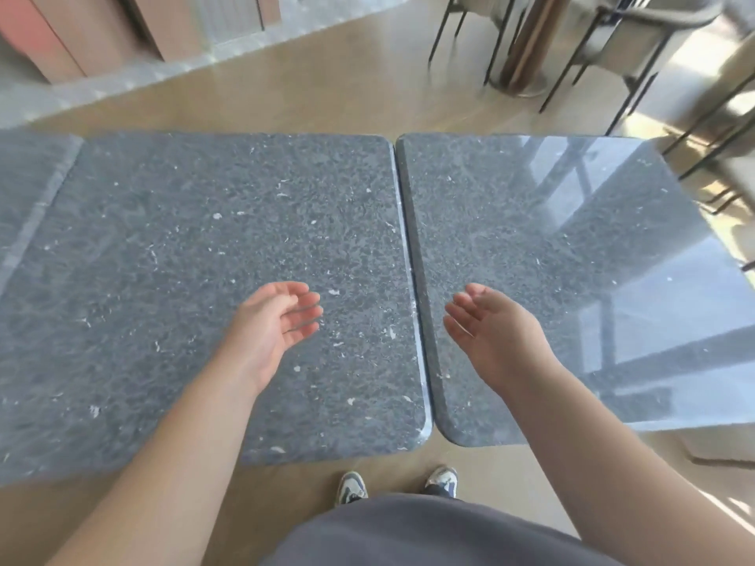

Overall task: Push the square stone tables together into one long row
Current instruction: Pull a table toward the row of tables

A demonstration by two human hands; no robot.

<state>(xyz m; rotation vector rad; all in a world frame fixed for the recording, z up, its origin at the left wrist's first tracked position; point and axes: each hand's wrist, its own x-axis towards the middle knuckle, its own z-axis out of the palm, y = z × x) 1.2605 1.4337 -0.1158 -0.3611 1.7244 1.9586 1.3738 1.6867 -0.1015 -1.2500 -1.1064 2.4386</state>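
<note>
Three dark grey speckled stone tables stand in a row in front of me. The middle table (204,259) and the right table (572,259) meet along a thin dark seam, edges touching or nearly so. A left table (24,189) joins the middle one along a pale seam at the far left. My left hand (273,324) hovers over the middle table's near right part, palm turned inward, fingers apart, holding nothing. My right hand (494,332) hovers over the right table's near left part, palm facing the left hand, fingers apart and empty.
Chairs with thin dark metal legs (580,55) and a round table pedestal (527,71) stand beyond the right table. A pale stone step (163,71) runs along the far left. My feet in sneakers (351,488) stand on tan floor at the seam's near end.
</note>
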